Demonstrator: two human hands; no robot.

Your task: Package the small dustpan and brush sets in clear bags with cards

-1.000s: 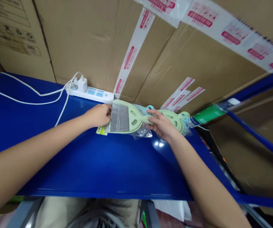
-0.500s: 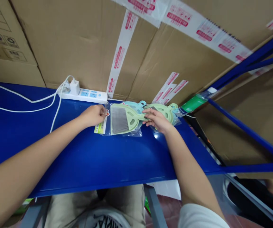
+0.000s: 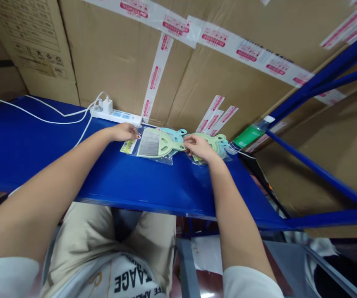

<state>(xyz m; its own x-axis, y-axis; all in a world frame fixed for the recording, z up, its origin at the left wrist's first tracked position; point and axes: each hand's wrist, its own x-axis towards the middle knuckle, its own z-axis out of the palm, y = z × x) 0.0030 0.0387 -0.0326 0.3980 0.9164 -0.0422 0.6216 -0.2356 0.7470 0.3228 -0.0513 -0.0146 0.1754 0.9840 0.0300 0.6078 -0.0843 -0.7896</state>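
Note:
A pale green mini brush and dustpan set (image 3: 158, 145) in a clear plastic bag lies on the blue table (image 3: 141, 186) near the cardboard boxes. My left hand (image 3: 124, 131) is closed in a pinch on the bag's left end, by its printed label (image 3: 128, 145). My right hand (image 3: 197, 145) is closed on the green handle end of the set. More bagged green and light blue sets (image 3: 215, 142) lie just behind my right hand.
Large taped cardboard boxes (image 3: 197, 66) wall off the far side of the table. A white power strip (image 3: 119, 116) with a plugged charger and white cables sits at the back left. A green-labelled bottle (image 3: 248, 134) lies at the right, by blue shelf rails (image 3: 315, 169).
The view has pulled back and down, showing my lap. Both hands stay on the bagged set, which now lies flatter on the table and a little farther from me.

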